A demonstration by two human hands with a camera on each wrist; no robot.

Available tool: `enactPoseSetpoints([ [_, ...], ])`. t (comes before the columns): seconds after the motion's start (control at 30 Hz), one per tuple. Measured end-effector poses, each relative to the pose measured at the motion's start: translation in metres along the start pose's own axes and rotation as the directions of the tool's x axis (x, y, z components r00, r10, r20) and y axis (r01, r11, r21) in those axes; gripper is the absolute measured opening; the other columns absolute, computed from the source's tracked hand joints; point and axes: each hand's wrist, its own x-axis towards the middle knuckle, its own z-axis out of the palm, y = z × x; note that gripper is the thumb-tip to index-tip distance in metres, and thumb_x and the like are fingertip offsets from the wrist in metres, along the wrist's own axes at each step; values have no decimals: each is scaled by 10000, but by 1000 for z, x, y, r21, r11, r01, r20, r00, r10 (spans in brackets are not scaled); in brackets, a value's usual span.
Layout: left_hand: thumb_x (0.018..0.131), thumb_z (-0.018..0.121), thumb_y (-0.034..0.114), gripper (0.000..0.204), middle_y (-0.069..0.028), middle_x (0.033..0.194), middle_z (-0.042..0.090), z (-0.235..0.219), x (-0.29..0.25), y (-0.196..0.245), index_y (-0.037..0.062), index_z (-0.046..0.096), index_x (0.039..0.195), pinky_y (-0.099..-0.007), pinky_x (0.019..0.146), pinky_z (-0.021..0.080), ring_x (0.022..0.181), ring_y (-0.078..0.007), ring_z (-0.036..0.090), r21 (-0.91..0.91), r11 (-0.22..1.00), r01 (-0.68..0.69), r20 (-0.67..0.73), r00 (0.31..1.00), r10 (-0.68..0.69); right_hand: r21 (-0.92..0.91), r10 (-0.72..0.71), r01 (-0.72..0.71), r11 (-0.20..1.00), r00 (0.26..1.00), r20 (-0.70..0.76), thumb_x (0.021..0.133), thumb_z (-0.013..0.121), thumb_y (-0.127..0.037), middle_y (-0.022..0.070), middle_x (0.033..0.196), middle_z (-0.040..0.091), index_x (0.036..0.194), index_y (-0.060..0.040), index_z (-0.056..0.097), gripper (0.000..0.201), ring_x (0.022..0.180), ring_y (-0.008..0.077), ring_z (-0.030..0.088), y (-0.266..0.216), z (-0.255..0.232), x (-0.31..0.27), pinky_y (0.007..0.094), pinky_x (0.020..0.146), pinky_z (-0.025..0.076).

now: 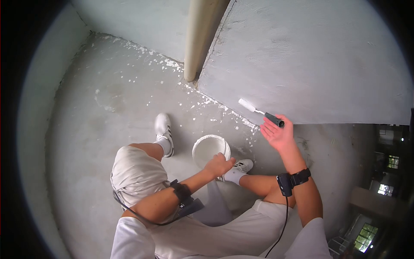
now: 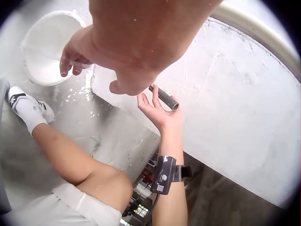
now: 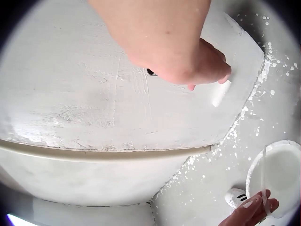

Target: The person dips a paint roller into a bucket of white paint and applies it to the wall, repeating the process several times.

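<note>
In the head view, my left hand (image 1: 219, 165) holds the thin handle (image 3: 264, 174) of a white bucket (image 1: 195, 144) between my feet. In the right wrist view, the fingers curl round that handle beside the rim, and white paint coats the inside of the bucket. My right hand (image 1: 278, 134) is turned palm up in front of the low wall face and holds a small paint roller (image 1: 247, 105). The dark grip (image 2: 164, 98) of the roller lies between thumb and fingers. Its white sleeve points up and left, close to the foot of the wall.
A grey-white wall face (image 1: 302, 60) rises at the right, with a beige pipe (image 1: 194, 43) along its left edge. White paint spatters (image 1: 172, 63) dot the grey floor along the base. My white shoes (image 1: 162, 125) stand on either side of the bucket.
</note>
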Motion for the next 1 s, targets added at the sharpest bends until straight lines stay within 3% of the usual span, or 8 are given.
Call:
enactPoseSetpoints([
  [0.17, 853, 440, 571, 816, -339, 1314, 446, -2, -4, 0, -128, 431, 1274, -438, 1032, 379, 1230, -446, 460, 5, 1000, -29, 26, 999, 29, 22, -33, 30, 999, 989, 145, 861, 537, -76, 252, 1357, 435, 1216, 112, 432, 415, 1160, 240, 558, -28, 9, -98, 289, 778, 504],
  [0.27, 852, 438, 575, 821, -332, 1324, 447, -2, -8, 1, -126, 439, 1279, -432, 1039, 378, 1238, -441, 456, 36, 996, -80, 8, 997, 79, 110, 36, -48, 993, 993, 116, 875, 504, -29, 250, 1399, 391, 1234, 103, 401, 397, 1151, 209, 573, -37, 12, -153, 257, 657, 480],
  [0.3, 841, 450, 572, 827, -327, 1319, 462, -3, -7, 0, -126, 444, 1286, -427, 1036, 386, 1234, -436, 466, 35, 995, -94, 14, 995, 94, 15, -14, 13, 1000, 992, 127, 882, 496, -40, 225, 1430, 358, 1225, 89, 398, 379, 897, 147, 637, -34, 15, -172, 232, 573, 416],
  [0.5, 827, 484, 535, 788, -326, 1282, 511, -1, -10, 4, -128, 496, 1252, -421, 1019, 395, 1213, -422, 500, 28, 992, -124, 17, 992, 124, -94, -87, 112, 989, 966, 245, 899, 490, -106, 96, 1056, 606, 1127, 64, 472, 285, 469, 70, 382, -26, 14, -236, 225, 506, 322],
  [0.6, 844, 429, 552, 776, -324, 1237, 543, 7, 3, -3, -124, 533, 1210, -430, 1023, 384, 1201, -427, 508, 21, 989, -145, -38, 989, 145, -91, -61, 107, 990, 912, 405, 930, 497, -159, 32, 805, 562, 1105, 56, 491, 277, 465, 68, 385, -28, 0, -241, 234, 486, 299],
  [0.8, 875, 342, 547, 773, -339, 1280, 497, -1, -5, 4, -119, 519, 1226, -439, 1025, 375, 1225, -443, 475, -75, 985, -154, -22, 988, 153, 62, -79, 57, 996, 897, 434, 989, 485, -245, 7, 733, 504, 1095, 43, 490, 306, 444, 72, 362, -15, -17, -211, 239, 458, 291],
  [0.9, 881, 335, 546, 767, -342, 1279, 494, 8, 9, -3, -115, 521, 1222, -446, 1024, 374, 1215, -449, 476, -66, 980, -188, -17, 982, 187, 141, -21, 11, 990, 997, 68, 990, 490, -228, -21, 669, 476, 1100, 35, 493, 285, 416, 63, 346, 1, 16, -200, 237, 432, 293],
  [1.0, 892, 329, 541, 738, -334, 1251, 513, 16, 7, -4, -92, 522, 1216, -458, 1017, 378, 1187, -454, 492, -1, 971, -240, -21, 971, 240, 92, 31, -42, 995, 992, 124, 993, 487, -217, -39, 623, 443, 1114, 24, 496, 270, 394, 48, 337, 11, 7, -159, 240, 402, 285],
])
